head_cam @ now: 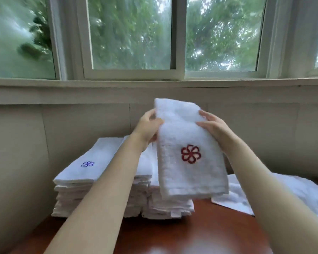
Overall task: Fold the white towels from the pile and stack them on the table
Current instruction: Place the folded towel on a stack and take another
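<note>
A folded white towel with a red flower emblem hangs in the air above the table, held at its upper part by both hands. My left hand grips its left edge and my right hand grips its right edge, thumb on the front. Below and to the left stand two stacks of folded white towels: the left stack has a blue emblem on top, and the right stack is partly hidden behind the held towel. Unfolded white towels lie in a pile at the right.
The reddish-brown wooden table carries the stacks and the pile. A beige wall and a window sill rise right behind the table, with windows above. A curved beige surface bounds the left side.
</note>
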